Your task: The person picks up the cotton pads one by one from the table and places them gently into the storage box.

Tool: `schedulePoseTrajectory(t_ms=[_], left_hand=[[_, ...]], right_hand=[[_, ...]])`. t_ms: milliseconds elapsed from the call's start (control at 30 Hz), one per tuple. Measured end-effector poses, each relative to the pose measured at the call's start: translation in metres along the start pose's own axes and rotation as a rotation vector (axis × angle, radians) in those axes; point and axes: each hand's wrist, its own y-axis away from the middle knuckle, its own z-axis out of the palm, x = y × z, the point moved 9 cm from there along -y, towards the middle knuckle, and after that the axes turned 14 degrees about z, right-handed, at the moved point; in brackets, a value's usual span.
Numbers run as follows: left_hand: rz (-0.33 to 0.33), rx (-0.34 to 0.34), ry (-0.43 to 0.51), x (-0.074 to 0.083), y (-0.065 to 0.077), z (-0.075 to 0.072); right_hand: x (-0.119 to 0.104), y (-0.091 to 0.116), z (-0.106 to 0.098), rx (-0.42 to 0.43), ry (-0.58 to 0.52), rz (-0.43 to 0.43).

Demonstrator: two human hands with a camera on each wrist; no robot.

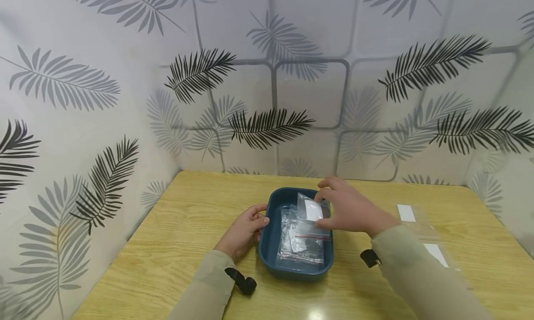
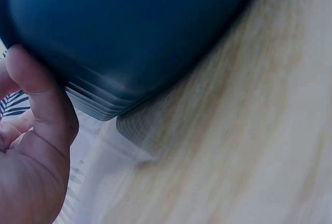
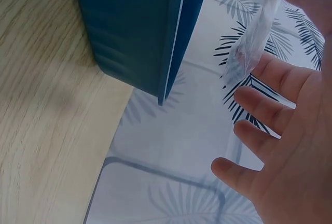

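Right hand point(image 1: 352, 211) pinches a clear bag point(image 1: 314, 210) with white insert, over blue bin point(image 1: 296, 274). Bag looks light, limp, probably slick; best taken by the film margin or red-lined edge, thumb against fingertips, so the insert won't bend. Just under the grip: more bags point(image 1: 292, 248) in the bin. Left: left hand point(image 1: 244, 232) touches bin wall, can't tell if gripping. Farther right: two flat bags point(image 1: 406, 213) on table point(image 1: 200, 204).
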Motion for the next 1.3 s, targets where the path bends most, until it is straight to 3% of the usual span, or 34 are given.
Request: schedulePoseTrajectory(t_ms=[367,600,1300], left_hand=[[-0.005,0.002,-0.001,0.0,0.0,-0.001],[-0.01,0.001,-0.001,-0.001,0.0,0.0],[-0.012,0.006,0.012,-0.002,0.0,-0.001]], right_hand=[[-0.006,-0.012,0.009,0.015,0.074,0.014],[-0.004,-0.008,0.009,0.016,0.095,0.012],[0.048,0.017,-0.004,-0.004,0.043,0.076]])
